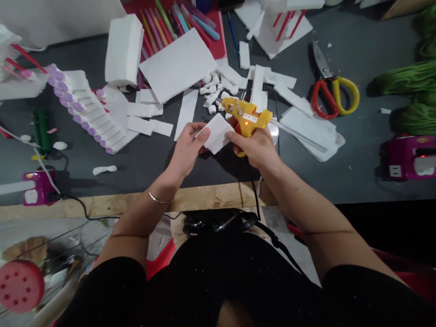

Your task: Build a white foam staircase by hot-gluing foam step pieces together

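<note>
While a small white paper square (217, 131) was pinched in the left hand (187, 147), the right hand (258, 146), its thumb at the square's edge, gripped a yellow plastic glue gun (248, 119); farther right lay red-and-yellow-handled metal scissors (327, 75).

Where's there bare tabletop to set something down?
The larger patch, nearly bare, lies between the scissors, stacked paper and right-hand purple socket. A smaller one lies between the left hand and a small white piece. Crowded: beyond the glue gun, among paper strips and white lumps.
</note>
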Motion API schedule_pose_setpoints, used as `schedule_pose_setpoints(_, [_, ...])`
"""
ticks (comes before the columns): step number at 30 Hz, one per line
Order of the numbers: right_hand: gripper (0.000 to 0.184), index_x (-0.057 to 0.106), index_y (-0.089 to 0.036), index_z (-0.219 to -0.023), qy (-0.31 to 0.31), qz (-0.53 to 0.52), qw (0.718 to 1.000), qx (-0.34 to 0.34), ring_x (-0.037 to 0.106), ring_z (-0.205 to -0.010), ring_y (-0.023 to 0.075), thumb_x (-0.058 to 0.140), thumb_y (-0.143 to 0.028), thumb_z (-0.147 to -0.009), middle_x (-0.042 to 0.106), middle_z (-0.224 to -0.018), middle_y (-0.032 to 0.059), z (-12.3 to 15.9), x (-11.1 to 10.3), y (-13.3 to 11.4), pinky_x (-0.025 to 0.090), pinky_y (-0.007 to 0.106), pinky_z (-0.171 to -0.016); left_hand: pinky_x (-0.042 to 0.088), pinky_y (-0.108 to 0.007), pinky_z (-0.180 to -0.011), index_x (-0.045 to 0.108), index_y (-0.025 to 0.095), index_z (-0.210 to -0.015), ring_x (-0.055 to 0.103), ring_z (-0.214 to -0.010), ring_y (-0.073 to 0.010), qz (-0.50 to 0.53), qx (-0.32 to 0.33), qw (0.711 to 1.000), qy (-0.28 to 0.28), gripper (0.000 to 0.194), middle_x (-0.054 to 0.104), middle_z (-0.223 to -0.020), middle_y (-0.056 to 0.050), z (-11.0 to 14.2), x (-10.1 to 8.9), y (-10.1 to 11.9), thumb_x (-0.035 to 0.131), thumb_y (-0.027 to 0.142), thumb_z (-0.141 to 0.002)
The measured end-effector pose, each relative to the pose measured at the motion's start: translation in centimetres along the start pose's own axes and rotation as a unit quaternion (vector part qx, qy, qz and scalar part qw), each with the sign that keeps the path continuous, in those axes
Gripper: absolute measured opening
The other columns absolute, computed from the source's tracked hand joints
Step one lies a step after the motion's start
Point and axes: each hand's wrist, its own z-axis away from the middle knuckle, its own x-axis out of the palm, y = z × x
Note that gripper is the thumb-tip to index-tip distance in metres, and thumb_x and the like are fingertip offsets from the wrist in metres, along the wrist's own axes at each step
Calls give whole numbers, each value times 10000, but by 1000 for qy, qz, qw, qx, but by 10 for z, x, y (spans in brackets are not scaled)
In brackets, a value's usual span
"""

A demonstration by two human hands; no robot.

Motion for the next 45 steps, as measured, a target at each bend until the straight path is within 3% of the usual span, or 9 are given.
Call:
schedule_pose_setpoints(3, [441,760,-156,-1072,10,-21,1000,-4,462,-456,30,829,-447,-748,725,-910,17,-1,0,2,459,236,-418,678,-302,-759,551,217,-1052,782,-900,-191,52,-36,998,-26,729,762,-1031,-51,6,1,2,956,644,-622])
schedule_pose_setpoints(8, [508,767,-153,-1078,9,-37,999,-15,460,-455,37,867,-501,-721,674,-784,-15,-3,0,6,430,225,-408,703,-282,-768,620,171,-1167,823,-893,-215,54,-67,995,-53,655,794,-1142,-115,10,3,8,950,499,-707])
schedule_pose_setpoints(17, [430,753,-150,-1154,3,-29,999,-16,493,-490,52,795,-345,-774,630,-752,-33,-2,1,6,425,226,-433,711,-270,-748,637,152,-1154,837,-865,-227,47,-41,998,-26,718,811,-1124,-128,12,6,11,995,505,-642])
schedule_pose_setpoints(29, [449,749,-159,-1148,-4,-38,999,-24,454,-483,35,824,-383,-767,635,-796,-18,-3,1,9,403,215,-413,704,-227,-705,695,127,-1123,834,-833,-200,44,-54,997,-19,562,817,-1071,-122,12,9,8,928,424,-708])
schedule_pose_setpoints(37, [427,728,-176,-1105,14,-49,999,-12,448,-477,40,837,-379,-745,631,-779,-29,-1,3,4,401,208,-400,708,-249,-748,682,131,-1204,836,-879,-212,39,-52,998,-8,639,813,-1173,-140,15,12,10,943,422,-698])
schedule_pose_setpoints(45, [415,714,-172,-1133,11,-39,999,-8,492,-507,63,785,-324,-754,596,-732,-47,-1,2,4,405,219,-421,705,-237,-743,694,124,-1142,835,-848,-203,51,-43,998,-5,592,828,-1101,-126,17,15,9,935,383,-667])
